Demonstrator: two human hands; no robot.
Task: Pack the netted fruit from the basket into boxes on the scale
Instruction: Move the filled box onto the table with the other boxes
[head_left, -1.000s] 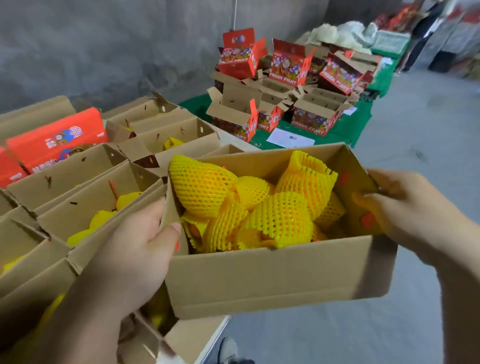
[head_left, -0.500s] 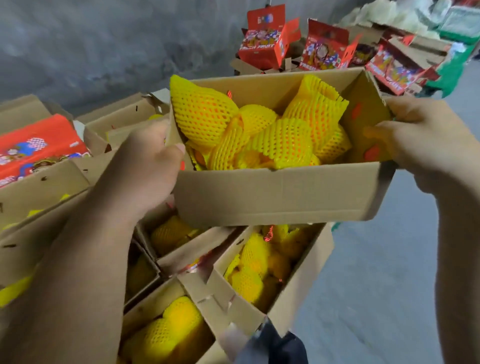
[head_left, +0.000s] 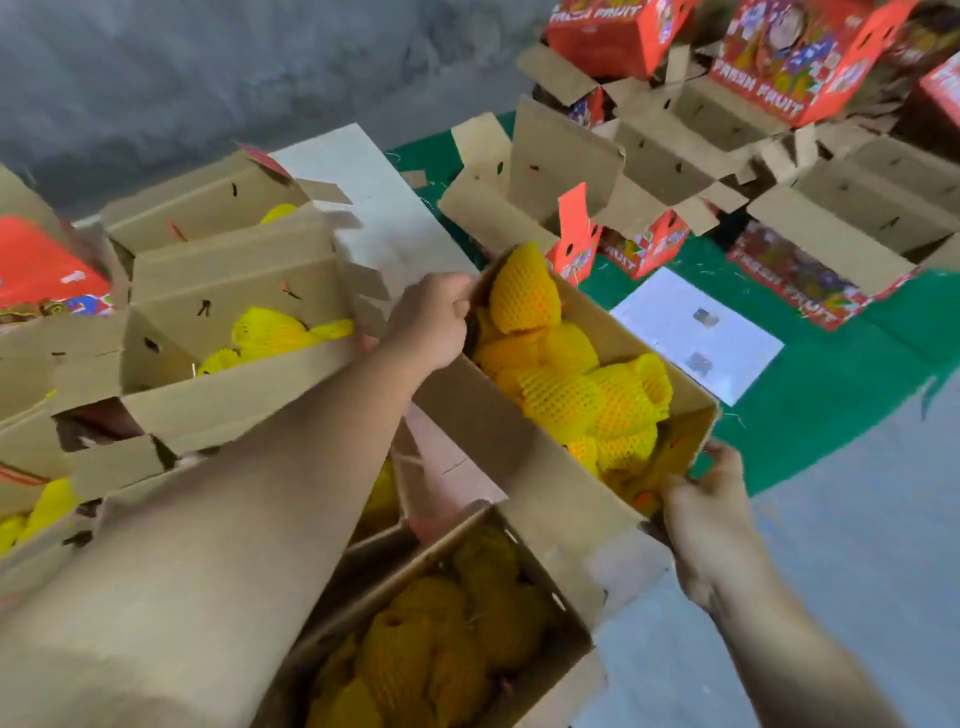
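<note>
Netted fruit (head_left: 566, 384) looks soft but weighty, so left hand (head_left: 428, 325) and right hand (head_left: 709, 501) clasp the cardboard box (head_left: 498, 426) by opposite end walls.

Both hands gripping box (head_left: 519, 447) of netted fruit (head_left: 571, 395)

A plain brown cardboard box (head_left: 498, 431), open at the top, hangs tilted, its long axis running from 11 o'clock to 5 o'clock. Inside lies a heap of fruit in yellow foam netting (head_left: 571, 384), one piece standing tall at the 11 o'clock end. At 6 o'clock below it, another open box (head_left: 550, 613) holds more netted fruit (head_left: 441, 639) in shadow.
</note>
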